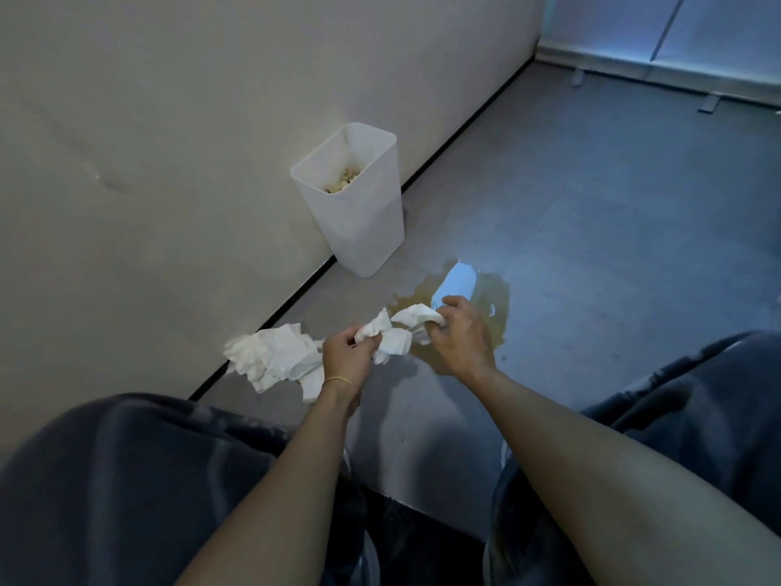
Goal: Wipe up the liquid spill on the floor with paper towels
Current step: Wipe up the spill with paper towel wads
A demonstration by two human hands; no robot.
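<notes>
A yellowish liquid spill [492, 304] spreads over the grey floor ahead of my knees, reflecting pale light in its middle. My left hand [344, 357] grips a bunch of white paper towels [274, 357] that trails off to its left above the floor. My right hand [458, 336] pinches the other end of the towel strip [416, 317], just above the near edge of the spill. The stretch of towel between both hands is crumpled. Whether the towel touches the liquid is unclear.
A white plastic bin [359, 213] with crumpled waste inside stands against the beige wall [169, 141], just beyond the spill. My dark-trousered knees [126, 480] flank the work area. Grey floor [613, 205] stretches away to the right.
</notes>
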